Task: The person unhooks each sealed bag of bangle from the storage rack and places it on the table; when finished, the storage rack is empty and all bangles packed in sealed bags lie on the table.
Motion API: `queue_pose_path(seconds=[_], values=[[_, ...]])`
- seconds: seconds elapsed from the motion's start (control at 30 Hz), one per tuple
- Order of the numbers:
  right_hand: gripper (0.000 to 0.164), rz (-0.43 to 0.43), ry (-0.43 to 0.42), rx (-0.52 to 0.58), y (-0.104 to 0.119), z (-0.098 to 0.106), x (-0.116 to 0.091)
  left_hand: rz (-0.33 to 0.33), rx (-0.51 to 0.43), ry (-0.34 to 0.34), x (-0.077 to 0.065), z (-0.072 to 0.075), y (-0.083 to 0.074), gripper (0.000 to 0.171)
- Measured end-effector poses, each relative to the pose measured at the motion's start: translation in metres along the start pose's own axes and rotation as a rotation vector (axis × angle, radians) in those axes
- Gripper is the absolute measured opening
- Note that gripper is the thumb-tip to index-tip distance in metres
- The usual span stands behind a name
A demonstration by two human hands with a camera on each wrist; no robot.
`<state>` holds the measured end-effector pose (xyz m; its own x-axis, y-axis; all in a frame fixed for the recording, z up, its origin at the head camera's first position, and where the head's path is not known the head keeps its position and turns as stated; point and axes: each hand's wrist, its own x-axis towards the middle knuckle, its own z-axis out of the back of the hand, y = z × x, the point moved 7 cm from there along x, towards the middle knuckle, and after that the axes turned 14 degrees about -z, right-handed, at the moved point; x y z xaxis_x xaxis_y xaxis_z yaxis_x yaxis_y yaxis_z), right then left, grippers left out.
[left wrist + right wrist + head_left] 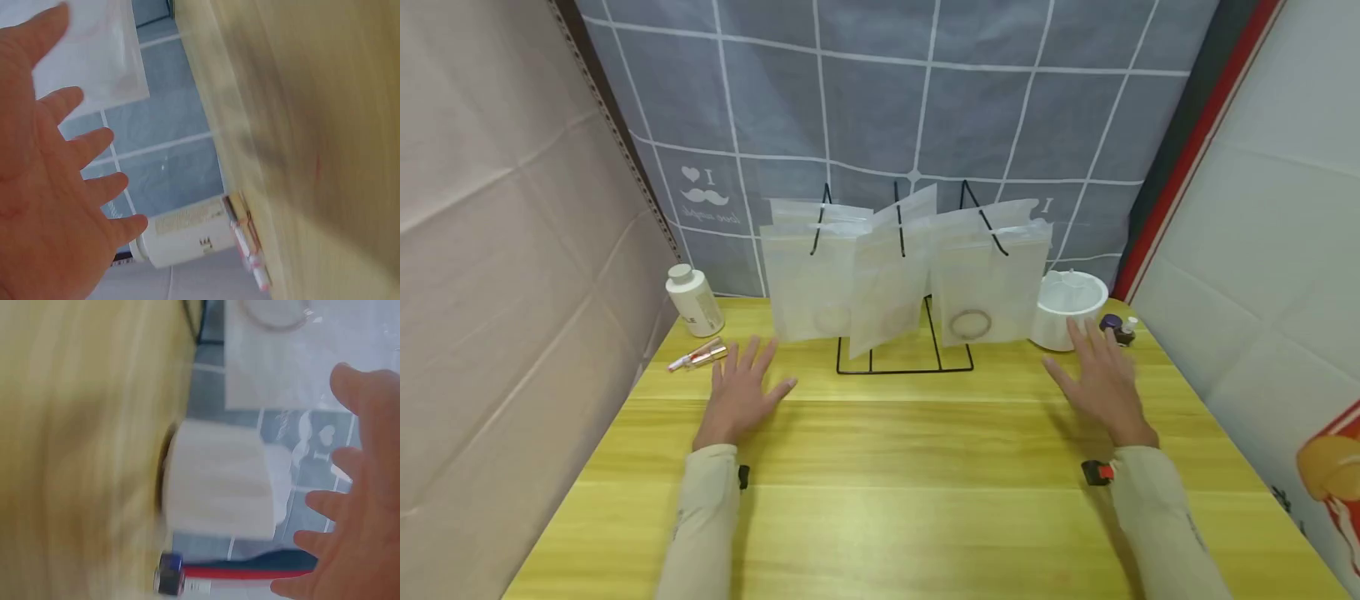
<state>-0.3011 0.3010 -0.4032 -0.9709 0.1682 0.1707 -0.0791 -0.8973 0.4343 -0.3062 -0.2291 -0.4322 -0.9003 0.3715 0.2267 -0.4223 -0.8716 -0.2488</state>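
My left hand (741, 398) hovers over the left of the table with its fingers spread, holding nothing. Close to its fingertips lie small lipstick-like tubes (698, 354), with a white bottle (695, 300) behind them. On the right, my right hand (1101, 383) also has its fingers spread and holds nothing. Just beyond it stands a white round container (1052, 327), apart from the palm in the right wrist view. Between the hands, a black wire rack (905, 372) carries several translucent bags (808, 283). A ring-shaped thing (970, 325) shows through the right bag.
The wooden table (910, 492) is walled by a pale cloth (512, 250) at left, a grey checked cloth (880, 108) behind and a white sheet (1262, 250) at right. Small dark bottles (1124, 332) stand at the right back corner.
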Motion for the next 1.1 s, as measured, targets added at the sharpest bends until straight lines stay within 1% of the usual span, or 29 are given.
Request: queue_pose_path(seconds=[0.07, 0.1, 0.2, 0.27, 0.33, 0.4, 0.47, 0.53, 0.6, 0.7, 0.8, 0.87, 1.0, 1.1], values=[[0.079, 0.042, -0.042, 0.099, 0.011, 0.005, 0.005, -0.004, -0.031, 0.027, 0.005, -0.009, -0.004, 0.078], [0.075, 0.066, -0.065, 0.167, 0.018, 0.007, 0.008, -0.006, -0.054, 0.04, 0.009, -0.014, -0.006, 0.076], [0.058, 0.11, -0.105, 0.394, 0.035, 0.013, 0.02, -0.015, -0.189, 0.076, 0.024, -0.032, -0.011, 0.07], [0.045, 0.124, -0.116, 0.503, 0.045, 0.015, 0.028, -0.015, -0.288, 0.104, 0.034, -0.045, -0.015, 0.067], [0.036, 0.126, -0.116, 0.586, 0.051, 0.015, 0.035, -0.014, -0.39, 0.124, 0.045, -0.055, -0.019, 0.065], [0.033, 0.114, -0.108, 0.643, 0.055, 0.013, 0.041, -0.012, -0.463, 0.135, 0.054, -0.062, -0.024, 0.064], [0.033, 0.093, -0.104, 0.684, 0.057, 0.011, 0.045, -0.007, -0.519, 0.127, 0.063, -0.067, -0.028, 0.063], [0.034, 0.075, -0.108, 0.73, 0.059, 0.01, 0.046, 0.004, -0.555, 0.117, 0.07, -0.069, -0.031, 0.062], [0.033, 0.076, -0.113, 0.755, 0.064, 0.011, 0.043, 0.028, -0.568, 0.11, 0.075, -0.073, -0.031, 0.06], [0.032, 0.121, -0.11, 0.774, 0.078, 0.017, 0.032, 0.068, -0.585, 0.105, 0.079, -0.076, -0.029, 0.058], [0.033, 0.174, -0.126, 0.766, 0.092, 0.027, 0.022, 0.114, -0.6, 0.095, 0.082, -0.08, -0.027, 0.055], [0.035, 0.201, -0.154, 0.747, 0.099, 0.033, 0.017, 0.136, -0.583, 0.072, 0.083, -0.08, -0.025, 0.052], [0.036, 0.225, -0.22, 0.709, 0.103, 0.039, 0.013, 0.177, -0.553, 0.023, 0.086, -0.08, -0.021, 0.047], [0.036, 0.232, -0.25, 0.689, 0.102, 0.04, 0.013, 0.198, -0.57, 0.008, 0.089, -0.083, -0.019, 0.044]])
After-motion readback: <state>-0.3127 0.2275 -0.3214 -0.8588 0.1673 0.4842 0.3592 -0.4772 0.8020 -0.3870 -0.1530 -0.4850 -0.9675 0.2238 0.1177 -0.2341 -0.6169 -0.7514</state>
